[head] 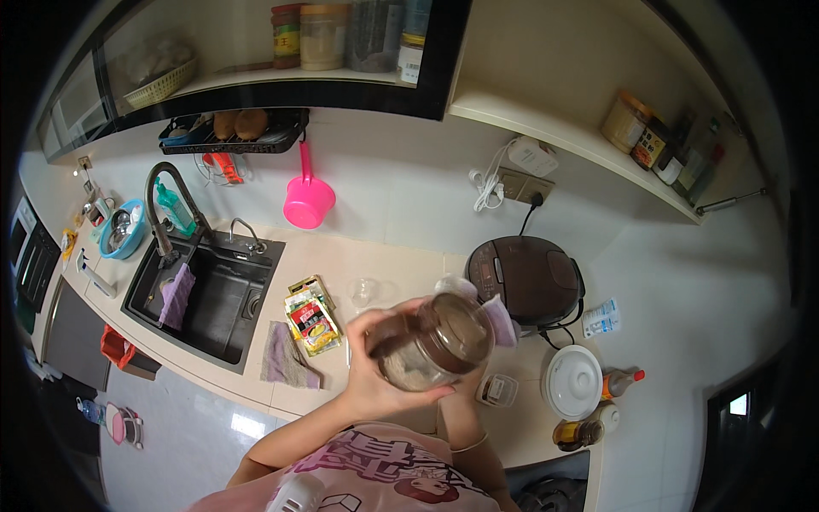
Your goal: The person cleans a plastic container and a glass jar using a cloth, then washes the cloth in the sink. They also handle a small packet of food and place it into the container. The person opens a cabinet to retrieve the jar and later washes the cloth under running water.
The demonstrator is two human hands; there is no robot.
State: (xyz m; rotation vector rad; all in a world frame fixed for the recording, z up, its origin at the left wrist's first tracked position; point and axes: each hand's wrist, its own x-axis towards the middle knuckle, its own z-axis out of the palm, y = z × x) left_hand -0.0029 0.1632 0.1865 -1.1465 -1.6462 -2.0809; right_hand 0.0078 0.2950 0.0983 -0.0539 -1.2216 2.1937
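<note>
A clear jar with a brown lid (425, 342), its contents pale, is gripped by my left hand (371, 377) above the counter. My right hand (464, 390) is mostly hidden behind the jar. A purple cloth (502, 322) shows past the jar's right side; whether my right hand holds it I cannot tell. Seasoning packets (313, 326) lie on the counter left of the jar, beside a purple and grey cloth (288, 358). Beyond the jar sits a small clear container (363, 291). A clear plastic box (498, 390) lies near my right hand.
A dark rice cooker (528, 278), a lidded white pot (572, 383) and several bottles (577, 435) stand to the right. The black sink (221, 275) is at the left with a cloth over its divider. Above, an open cabinet shelf (576, 153) holds several jars.
</note>
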